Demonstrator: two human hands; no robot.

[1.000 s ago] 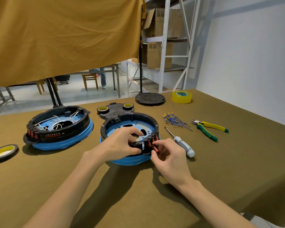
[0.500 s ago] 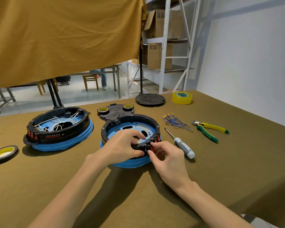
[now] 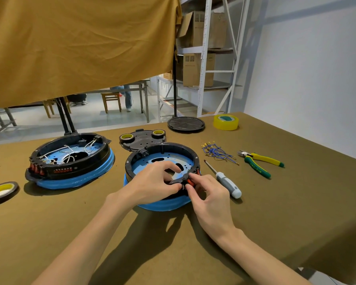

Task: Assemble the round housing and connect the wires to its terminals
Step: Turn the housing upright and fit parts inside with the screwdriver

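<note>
Left hand [image 3: 152, 185] is gripping the housing [image 3: 162, 159] rim while the right hand [image 3: 207, 191] is pinching what looks like a red switch [image 3: 190, 182], best pressed in squarely.

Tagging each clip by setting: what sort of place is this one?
Most likely a small assembly workshop or stockroom. A cloth-covered table carries two round housings, a screwdriver, pliers and loose wires; metal shelving with cardboard boxes stands behind.
</note>
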